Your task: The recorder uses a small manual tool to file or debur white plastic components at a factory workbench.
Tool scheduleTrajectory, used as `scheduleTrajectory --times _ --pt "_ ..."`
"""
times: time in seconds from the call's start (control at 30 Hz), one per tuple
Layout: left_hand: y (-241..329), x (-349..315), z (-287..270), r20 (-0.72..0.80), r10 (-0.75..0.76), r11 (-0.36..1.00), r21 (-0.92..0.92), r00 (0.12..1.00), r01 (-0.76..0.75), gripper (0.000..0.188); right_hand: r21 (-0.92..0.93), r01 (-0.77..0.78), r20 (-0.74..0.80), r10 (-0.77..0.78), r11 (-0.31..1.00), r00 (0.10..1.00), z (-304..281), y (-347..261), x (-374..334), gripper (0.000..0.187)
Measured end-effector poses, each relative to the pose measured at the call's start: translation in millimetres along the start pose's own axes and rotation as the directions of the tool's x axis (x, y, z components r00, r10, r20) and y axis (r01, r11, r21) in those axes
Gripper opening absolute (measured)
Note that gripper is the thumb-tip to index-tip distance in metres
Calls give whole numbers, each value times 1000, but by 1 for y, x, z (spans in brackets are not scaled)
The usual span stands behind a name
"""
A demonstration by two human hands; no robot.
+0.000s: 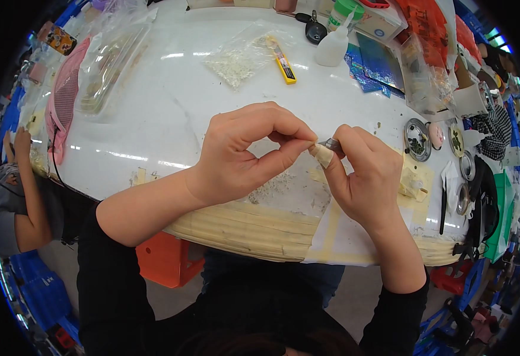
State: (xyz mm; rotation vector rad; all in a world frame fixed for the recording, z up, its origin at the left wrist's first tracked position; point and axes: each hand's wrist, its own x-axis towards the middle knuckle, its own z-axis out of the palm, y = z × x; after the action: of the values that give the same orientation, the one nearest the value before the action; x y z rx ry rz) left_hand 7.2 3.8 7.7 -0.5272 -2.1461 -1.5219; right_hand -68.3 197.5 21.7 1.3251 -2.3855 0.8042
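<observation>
My left hand (240,146) is closed in a pinch, thumb and forefinger tips together above the table's front part. Whatever lies between those tips is too small to make out. Close beside them, my right hand (368,169) grips a small grey metal blade (332,143), its end near the left fingertips. Pale tape (322,155) wraps the tip of my right thumb. Below the hands, tiny pale crumbs (269,193) are scattered on the white table (177,107), whose front edge is covered with cream tape strips (242,234).
A clear bag of small white pieces (234,66) and a yellow narrow box (283,66) lie beyond my hands. Farther right stand a white squeeze bottle (332,47) and round metal dishes (417,140). A pink mesh pouch (64,104) lies left, near another person's arm (27,184).
</observation>
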Motion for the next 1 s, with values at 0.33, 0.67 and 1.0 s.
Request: scheduleTrajectory --times 0.33,0.67,1.0 --pt "-21 11 -10 -30 -381 921 73 924 382 10 89 -41 -48 46 995 998 0 5 1 25" --pt "-32 18 -25 -72 -433 858 272 899 435 13 97 -103 -20 105 990 994 -5 2 5 33" --pt "-16 8 -12 343 -221 947 300 913 117 9 111 -99 -15 102 989 995 -1 4 4 30"
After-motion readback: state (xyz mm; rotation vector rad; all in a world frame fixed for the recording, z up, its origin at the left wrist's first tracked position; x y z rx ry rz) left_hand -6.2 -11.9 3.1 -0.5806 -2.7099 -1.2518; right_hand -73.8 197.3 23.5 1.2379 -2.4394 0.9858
